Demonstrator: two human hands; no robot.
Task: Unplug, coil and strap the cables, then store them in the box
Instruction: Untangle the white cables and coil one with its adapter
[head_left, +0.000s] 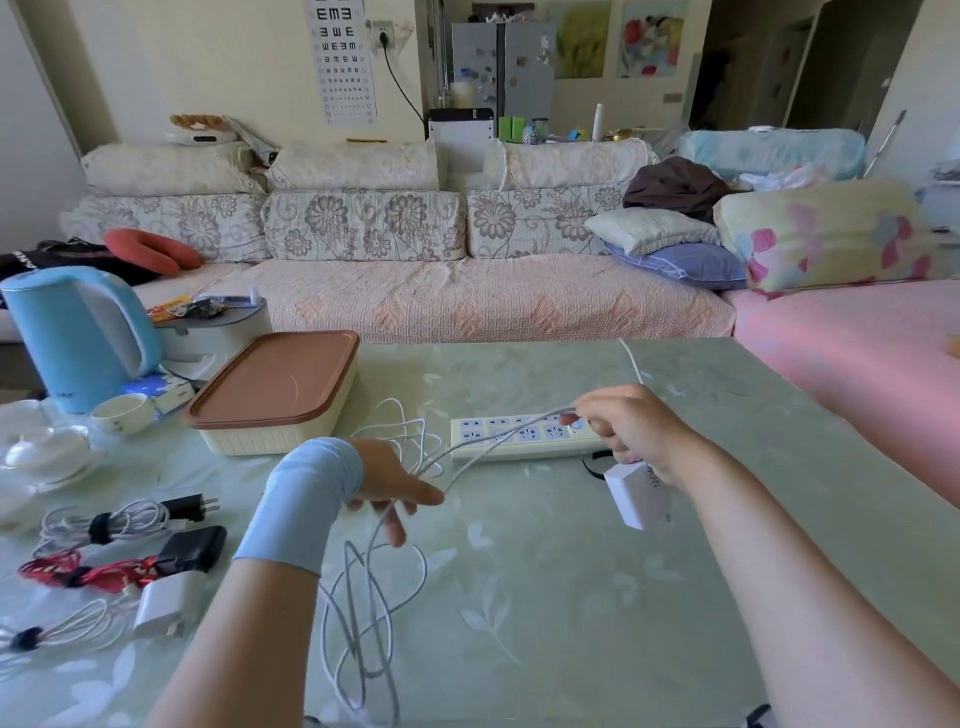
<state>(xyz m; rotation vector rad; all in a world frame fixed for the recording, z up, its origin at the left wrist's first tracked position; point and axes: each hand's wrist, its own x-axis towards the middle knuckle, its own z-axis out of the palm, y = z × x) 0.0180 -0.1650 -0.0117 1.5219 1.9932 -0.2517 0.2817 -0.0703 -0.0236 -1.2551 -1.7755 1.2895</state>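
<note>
- Step: coiling. L hand (395, 488) grips cable (374, 597), loops hang below it.
- R hand (634, 431) pinches strand, holds charger (641, 493).
- Next: finish winding, strap. Box (270, 441) beyond L hand, lid (275, 379) on.

On my desk (571, 571) the box (275, 389) sits left of the power strip (519, 439); strapped cables (104, 525) lie near left.

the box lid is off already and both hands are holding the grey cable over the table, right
Not quite: the head view shows the brown lid on the box, which is closed. The rest holds: the left hand and right hand both hold the grey cable over the table.
</note>
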